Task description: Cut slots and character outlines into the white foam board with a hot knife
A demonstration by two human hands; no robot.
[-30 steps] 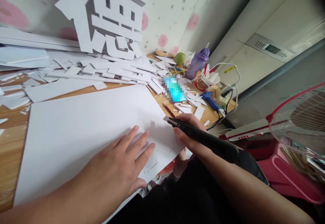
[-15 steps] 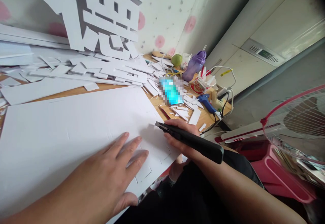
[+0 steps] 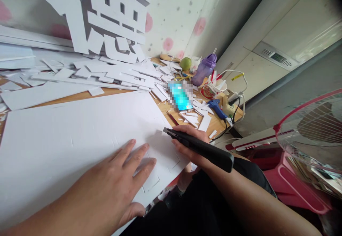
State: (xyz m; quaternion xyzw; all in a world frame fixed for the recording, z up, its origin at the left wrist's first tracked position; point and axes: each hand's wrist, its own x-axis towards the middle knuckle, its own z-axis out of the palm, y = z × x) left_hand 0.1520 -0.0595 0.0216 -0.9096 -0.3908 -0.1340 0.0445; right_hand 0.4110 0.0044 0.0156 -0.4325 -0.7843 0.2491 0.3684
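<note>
A large white foam board (image 3: 53, 139) lies across the front of the table, with short cut lines or marks near its right end. My left hand (image 3: 117, 180) rests on it palm down, fingers spread, the thumb by the near edge. My right hand (image 3: 191, 147) grips a black utility knife (image 3: 203, 148) over the board's right edge. The knife's blade points left, just above or at the board's surface; whether it touches I cannot tell. A dark red pencil or pen (image 3: 173, 118) lies just beyond the right hand.
Behind the board are piled white offcuts (image 3: 91, 70) and a big cut-out character (image 3: 77, 22) leaning on the wall. A phone (image 3: 180, 97), purple bottle (image 3: 204, 70), paper tub (image 3: 213, 88) and blue glue gun (image 3: 218, 108) stand at the right. A fan (image 3: 315, 125) is further right.
</note>
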